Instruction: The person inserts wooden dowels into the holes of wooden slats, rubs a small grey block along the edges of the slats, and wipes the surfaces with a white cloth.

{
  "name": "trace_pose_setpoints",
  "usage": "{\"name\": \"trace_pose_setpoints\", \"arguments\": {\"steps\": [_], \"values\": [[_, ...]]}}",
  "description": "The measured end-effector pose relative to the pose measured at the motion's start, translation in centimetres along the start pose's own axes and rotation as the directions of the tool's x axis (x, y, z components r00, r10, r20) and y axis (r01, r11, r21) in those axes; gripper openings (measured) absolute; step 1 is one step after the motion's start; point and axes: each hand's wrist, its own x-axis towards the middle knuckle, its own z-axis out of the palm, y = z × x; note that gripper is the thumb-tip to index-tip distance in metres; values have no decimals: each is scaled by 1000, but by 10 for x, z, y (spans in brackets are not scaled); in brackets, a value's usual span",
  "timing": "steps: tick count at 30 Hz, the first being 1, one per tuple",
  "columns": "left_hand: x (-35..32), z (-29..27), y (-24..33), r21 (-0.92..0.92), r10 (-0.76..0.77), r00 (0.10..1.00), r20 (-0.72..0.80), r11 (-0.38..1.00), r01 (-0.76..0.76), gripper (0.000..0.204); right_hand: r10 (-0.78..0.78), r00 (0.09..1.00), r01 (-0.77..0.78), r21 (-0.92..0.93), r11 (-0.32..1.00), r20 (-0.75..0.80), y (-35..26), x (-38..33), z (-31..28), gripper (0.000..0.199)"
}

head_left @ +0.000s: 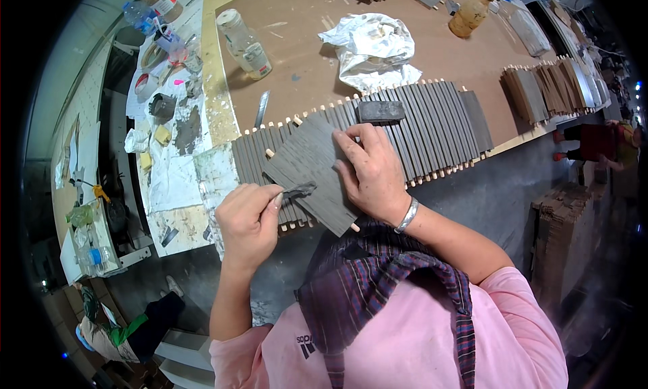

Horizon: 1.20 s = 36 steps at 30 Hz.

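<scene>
A grey wood-grain board [314,163] with pale dowel pins in its ends lies slantwise over a row of narrow grey boards standing on edge [432,129]. My left hand [248,217] is closed around a small spatula [297,190], whose blade carries dark grey paste and rests at the board's face. The handle is hidden in my fist. My right hand [374,173] grips the board by its right edge, thumb and fingers bent against it. Just beyond my right fingers, a dark grey block [381,112] sits on the row.
Past the row are a crumpled white cloth [378,48], a glass jar [244,45], a metal blade [262,108] and a jar of brownish liquid [471,14]. More boards [547,92] stand at the right. A paper-covered side table [172,186] holds cups and sponges. Another person [121,328] is at lower left.
</scene>
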Motion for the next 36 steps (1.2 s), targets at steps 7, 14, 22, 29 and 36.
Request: {"name": "trace_pose_setpoints", "arguments": {"steps": [7, 14, 22, 29, 36], "values": [[-5, -10, -21, -136, -255, 955, -151, 962, 236, 9, 12, 1000, -12, 7, 1000, 2, -1, 1, 1, 44], [31, -37, -144, -503, -547, 793, -266, 781, 370, 15, 44, 999, -44, 13, 999, 26, -2, 2, -3, 45], [104, -82, -310, -48, -514, 550, -658, 758, 651, 20, 33, 998, -32, -23, 999, 61, -6, 4, -6, 51], [127, -98, -371, 71, -572, 488, -659, 599, 797, 24, 38, 995, -36, -23, 999, 90, -8, 5, -9, 53], [115, -86, -285, -475, -593, 689, -417, 788, 391, 31, 35, 997, -34, -13, 999, 71, -11, 9, -9, 57]]}}
